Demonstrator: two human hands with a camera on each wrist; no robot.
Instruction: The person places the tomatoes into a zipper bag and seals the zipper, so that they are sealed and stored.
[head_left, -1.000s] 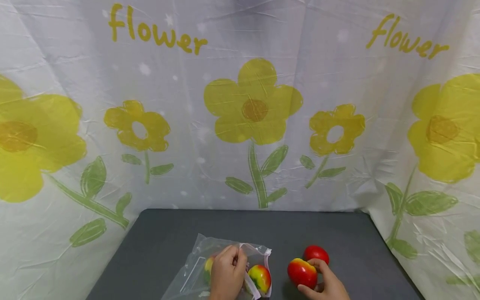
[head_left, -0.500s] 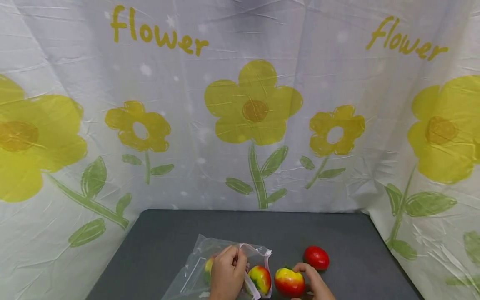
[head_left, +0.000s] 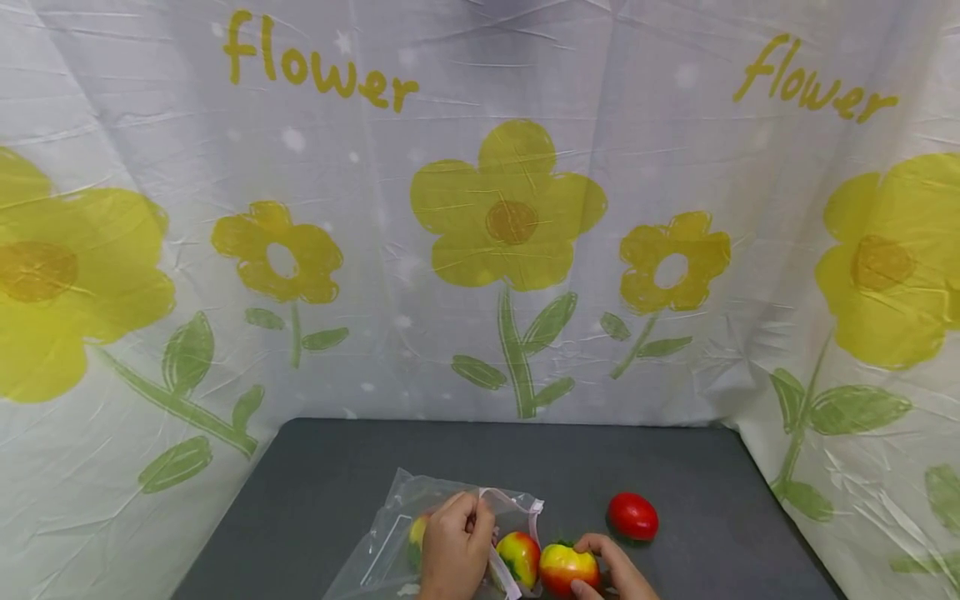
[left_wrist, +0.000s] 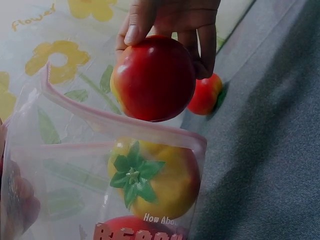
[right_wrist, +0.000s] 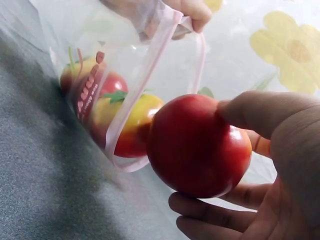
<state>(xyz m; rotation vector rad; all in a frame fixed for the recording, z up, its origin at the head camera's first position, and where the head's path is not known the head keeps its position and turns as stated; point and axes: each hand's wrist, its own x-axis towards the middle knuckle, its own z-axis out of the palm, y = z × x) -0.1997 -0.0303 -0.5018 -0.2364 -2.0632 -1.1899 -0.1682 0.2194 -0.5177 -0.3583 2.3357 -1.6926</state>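
Observation:
My left hand (head_left: 456,546) pinches the upper edge of a clear zip bag (head_left: 378,546), whose pink-rimmed mouth gapes toward the right. Inside, near that mouth, lies a red-and-yellow tomato (left_wrist: 155,180) with a green star-shaped leaf top. More red-and-yellow fruit (right_wrist: 80,75) shows deeper in the bag. My right hand (head_left: 618,571) grips another red-and-yellow tomato (right_wrist: 200,145) between thumb and fingers, right at the mouth's rim (right_wrist: 117,132). From the left wrist view, this held tomato (left_wrist: 155,77) appears just beyond the rim, its red side toward the camera.
A further red tomato (head_left: 632,517) lies on the dark grey table (head_left: 337,450), behind and right of my right hand. Purple round shapes (left_wrist: 20,195) show through the bag's left side. A white curtain (head_left: 375,333) with yellow flowers hangs behind the table.
My right hand has carried its tomato leftward, from beside the loose red one to the bag's mouth, turning its yellow part more into view. My left hand has stayed put on the bag.

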